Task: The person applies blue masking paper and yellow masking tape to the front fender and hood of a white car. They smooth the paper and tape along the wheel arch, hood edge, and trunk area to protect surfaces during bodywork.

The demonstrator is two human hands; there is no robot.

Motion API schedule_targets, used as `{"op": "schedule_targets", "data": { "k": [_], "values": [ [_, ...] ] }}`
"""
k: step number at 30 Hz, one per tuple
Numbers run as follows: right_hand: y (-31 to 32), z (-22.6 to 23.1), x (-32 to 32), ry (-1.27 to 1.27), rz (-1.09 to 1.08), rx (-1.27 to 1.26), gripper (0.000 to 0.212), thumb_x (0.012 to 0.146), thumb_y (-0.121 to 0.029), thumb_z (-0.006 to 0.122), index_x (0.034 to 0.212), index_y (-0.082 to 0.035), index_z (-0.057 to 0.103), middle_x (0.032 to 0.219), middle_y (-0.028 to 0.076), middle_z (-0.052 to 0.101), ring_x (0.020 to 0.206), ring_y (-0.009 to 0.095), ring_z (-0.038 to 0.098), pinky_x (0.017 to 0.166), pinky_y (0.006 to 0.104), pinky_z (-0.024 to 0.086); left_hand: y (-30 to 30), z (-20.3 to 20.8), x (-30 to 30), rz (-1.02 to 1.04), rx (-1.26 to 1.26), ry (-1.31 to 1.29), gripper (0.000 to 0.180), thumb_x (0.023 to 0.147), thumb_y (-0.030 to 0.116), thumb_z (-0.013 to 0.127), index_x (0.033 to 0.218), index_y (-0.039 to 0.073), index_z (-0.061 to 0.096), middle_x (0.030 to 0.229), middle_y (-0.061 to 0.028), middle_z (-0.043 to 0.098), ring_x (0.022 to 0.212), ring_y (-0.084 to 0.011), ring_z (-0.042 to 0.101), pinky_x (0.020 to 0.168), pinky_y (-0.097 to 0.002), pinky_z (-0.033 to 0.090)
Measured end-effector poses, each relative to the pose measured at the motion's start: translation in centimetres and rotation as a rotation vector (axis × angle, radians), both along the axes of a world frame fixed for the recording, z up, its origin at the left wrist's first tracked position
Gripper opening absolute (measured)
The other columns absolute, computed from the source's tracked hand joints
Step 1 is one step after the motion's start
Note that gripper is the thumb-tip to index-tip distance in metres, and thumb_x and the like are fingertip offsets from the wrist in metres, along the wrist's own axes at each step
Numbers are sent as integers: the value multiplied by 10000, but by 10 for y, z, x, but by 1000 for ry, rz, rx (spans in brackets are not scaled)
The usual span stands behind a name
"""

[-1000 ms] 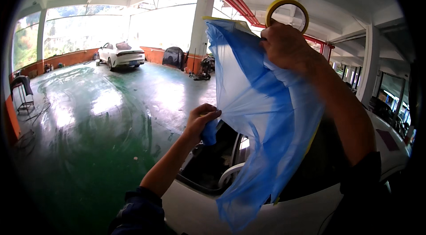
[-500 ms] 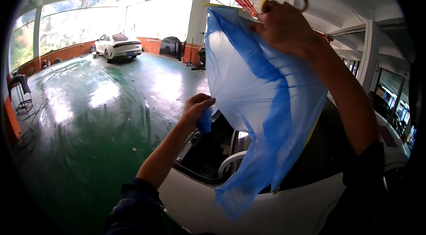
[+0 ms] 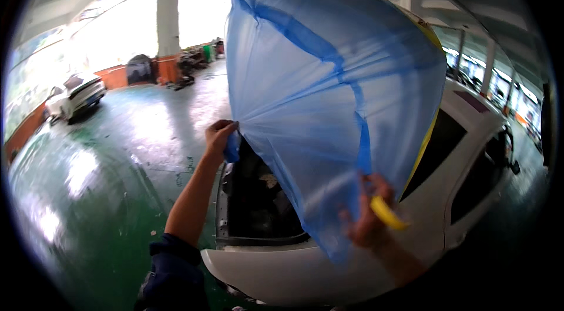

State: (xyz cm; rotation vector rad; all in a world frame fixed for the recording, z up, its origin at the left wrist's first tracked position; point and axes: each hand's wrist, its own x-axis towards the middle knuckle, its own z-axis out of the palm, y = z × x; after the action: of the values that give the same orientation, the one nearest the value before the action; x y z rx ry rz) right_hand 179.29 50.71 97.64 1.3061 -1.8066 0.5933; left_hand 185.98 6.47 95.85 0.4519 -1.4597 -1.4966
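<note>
A large sheet of translucent blue plastic masking film point(image 3: 294, 87) is spread in front of me, with yellow tape along parts of its top and right edges. My left hand point(image 3: 220, 136) pinches the film's left edge, drawing creases toward the fingers; a darker blue bunch hangs below them. At the film's lower right, my right hand point(image 3: 371, 211) is blurred by motion. It carries a roll of yellow masking tape point(image 3: 388, 213), and its fingertips overlap the film. Whether they touch it, I cannot tell. What holds the film up is mostly hidden behind it.
Below the film is a white car point(image 3: 317, 273) with an open, dark compartment point(image 3: 255, 199). Another white car point(image 3: 75, 96) stands far left on the green, glossy floor point(image 3: 117, 193). A pillar point(image 3: 168, 14) and an orange low wall point(image 3: 113, 76) lie beyond.
My right hand has come down from the film's top to its lower right with the tape roll. The film is spread wider. My left hand keeps its pinch, and the view has turned right.
</note>
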Motion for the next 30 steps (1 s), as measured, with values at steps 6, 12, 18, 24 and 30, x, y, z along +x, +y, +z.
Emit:
{"op": "schedule_targets", "data": {
  "k": [6,12,18,24,30],
  "values": [
    [-107,-74,35,-321,-67,111,739,847,-251,753,1431,58,421,1345,263,454,1155,400,533,970,484,455,-74,23,-46,-54,-141,-117,215,802,197,814,886,10,750,758,-15,676,671,-102,575,633,-268,459],
    [-161,-57,-7,-210,-366,185,624,893,-206,696,1395,64,442,1242,274,567,1060,412,616,905,459,519,-81,90,-145,118,-348,-91,287,749,215,800,912,-17,762,812,-95,742,743,-166,663,725,-330,512],
    [-177,-15,-37,-244,-326,331,562,900,-151,662,1379,76,477,1234,280,574,1011,363,634,872,457,529,-74,155,-210,203,-512,-210,317,748,337,795,939,84,795,910,-120,767,819,-279,734,771,-379,555],
    [-165,-61,57,-284,-28,114,524,858,-79,685,1351,39,554,1210,201,578,920,307,617,844,438,497,-105,37,-197,-222,-310,-340,564,772,467,838,969,-31,658,988,-151,693,821,-236,656,752,-417,552],
    [-150,-150,185,-504,-248,77,499,814,-54,652,1305,26,611,1148,172,573,859,289,563,768,413,463,-20,-174,-30,-871,435,-857,422,851,226,682,1199,87,487,1060,-107,568,993,-247,585,863,-436,518]
  ]
}}
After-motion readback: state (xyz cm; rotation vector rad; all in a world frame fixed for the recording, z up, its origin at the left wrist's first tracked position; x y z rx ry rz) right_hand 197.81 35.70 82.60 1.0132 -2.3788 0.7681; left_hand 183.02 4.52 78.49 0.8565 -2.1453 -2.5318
